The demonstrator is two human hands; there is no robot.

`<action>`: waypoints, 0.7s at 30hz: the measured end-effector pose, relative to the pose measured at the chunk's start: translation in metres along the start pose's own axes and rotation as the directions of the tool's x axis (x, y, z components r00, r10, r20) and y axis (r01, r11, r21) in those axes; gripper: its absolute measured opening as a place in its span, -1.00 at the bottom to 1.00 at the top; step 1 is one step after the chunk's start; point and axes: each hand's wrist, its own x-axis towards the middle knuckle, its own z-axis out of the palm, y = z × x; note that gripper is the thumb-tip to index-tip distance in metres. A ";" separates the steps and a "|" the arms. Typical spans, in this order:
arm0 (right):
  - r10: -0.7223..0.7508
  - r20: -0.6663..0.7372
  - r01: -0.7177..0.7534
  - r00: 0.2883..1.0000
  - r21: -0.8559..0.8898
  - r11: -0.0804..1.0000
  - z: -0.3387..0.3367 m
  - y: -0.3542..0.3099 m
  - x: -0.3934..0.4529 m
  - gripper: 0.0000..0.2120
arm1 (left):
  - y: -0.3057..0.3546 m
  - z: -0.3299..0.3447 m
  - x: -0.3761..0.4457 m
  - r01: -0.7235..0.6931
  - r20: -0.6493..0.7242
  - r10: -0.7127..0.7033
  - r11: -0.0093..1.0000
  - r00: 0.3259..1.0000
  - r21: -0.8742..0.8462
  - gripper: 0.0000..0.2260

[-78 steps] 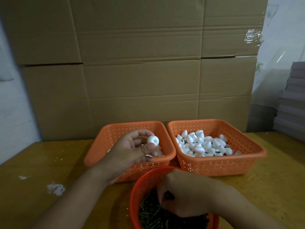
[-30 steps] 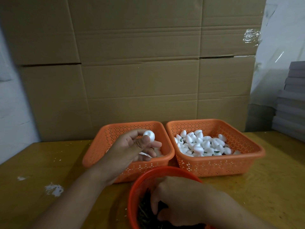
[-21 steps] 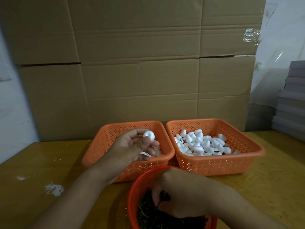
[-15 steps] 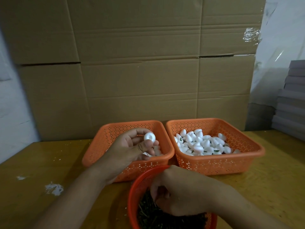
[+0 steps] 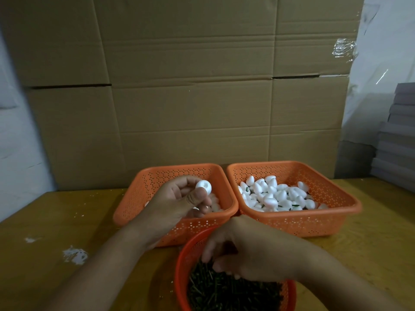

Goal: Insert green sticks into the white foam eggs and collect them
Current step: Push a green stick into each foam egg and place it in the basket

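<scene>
Since a moment ago the left hand has turned the white foam egg so a small dimple on its blunt end faces the camera, while the right hand has gone on rummaging in the round red basket of green sticks nearest the person. Thumb and fingertips of the left hand pinch the egg above the left orange basket, which holds a few plain eggs; the right hand's fingers are curled down into the stick pile, and whether they have a stick yet cannot be told. Finished eggs with green stems lie heaped in the right orange basket on the yellow counter, with stacked cardboard boxes behind. The step in hand looks like drawing out one stick: it should go best to isolate a single stick, grip it near one end, line it up with the dimple and push straight along the egg's axis, keeping the pinch light so the foam is not dented, then drop the egg in the right basket
</scene>
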 end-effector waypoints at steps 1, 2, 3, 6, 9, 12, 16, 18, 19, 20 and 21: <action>0.011 0.013 -0.012 1.000 0.067 0.998 -0.004 -0.001 -0.002 -0.80 | 0.000 0.000 0.000 0.002 -0.003 -0.002 1.000 1.000 0.000 -0.51; 0.017 0.021 -0.020 1.000 0.145 0.989 -0.008 -0.002 -0.004 -0.79 | 0.000 0.000 0.000 0.004 -0.007 -0.004 1.000 1.000 0.000 -0.51; 0.012 0.023 -0.017 1.000 0.232 0.972 -0.012 -0.003 -0.006 -0.78 | 0.000 0.000 0.000 0.006 -0.010 -0.006 1.000 1.000 0.000 -0.52; -0.032 -0.059 0.056 0.998 0.483 0.874 -0.022 -0.004 -0.010 -0.74 | 0.002 0.002 0.000 0.001 -0.002 -0.001 1.000 1.000 -0.002 -0.52; -0.033 -0.182 0.153 0.983 0.702 0.696 -0.027 -0.004 -0.011 -0.81 | 0.002 0.002 0.001 -0.002 -0.001 0.002 1.000 1.000 0.017 -0.53; -0.027 -0.226 0.210 0.974 0.848 0.486 -0.027 -0.004 -0.008 -0.90 | 0.001 0.001 0.001 0.000 -0.006 0.000 1.000 1.000 0.022 -0.50; -0.020 -0.245 0.234 0.969 0.894 0.382 -0.023 -0.004 -0.004 -0.93 | 0.000 -0.001 0.001 0.000 0.007 0.000 1.000 1.000 0.029 -0.52; -0.009 -0.251 0.233 0.968 0.886 0.400 -0.021 -0.004 -0.003 -0.93 | 0.000 -0.002 0.001 -0.002 0.012 0.001 0.999 1.000 0.042 -0.52; 0.008 -0.258 0.232 0.966 0.881 0.412 -0.020 -0.005 -0.003 -0.90 | 0.000 -0.002 0.001 -0.004 0.013 0.004 0.999 1.000 0.048 -0.50; 0.032 -0.272 0.232 0.962 0.872 0.431 -0.020 -0.005 -0.002 -0.86 | -0.001 -0.003 0.001 -0.008 0.012 0.007 0.999 1.000 0.051 -0.49; 0.065 -0.298 0.235 0.952 0.852 0.468 -0.020 -0.006 -0.002 -0.81 | -0.001 -0.003 0.001 -0.011 0.009 0.010 0.999 1.000 0.049 -0.47</action>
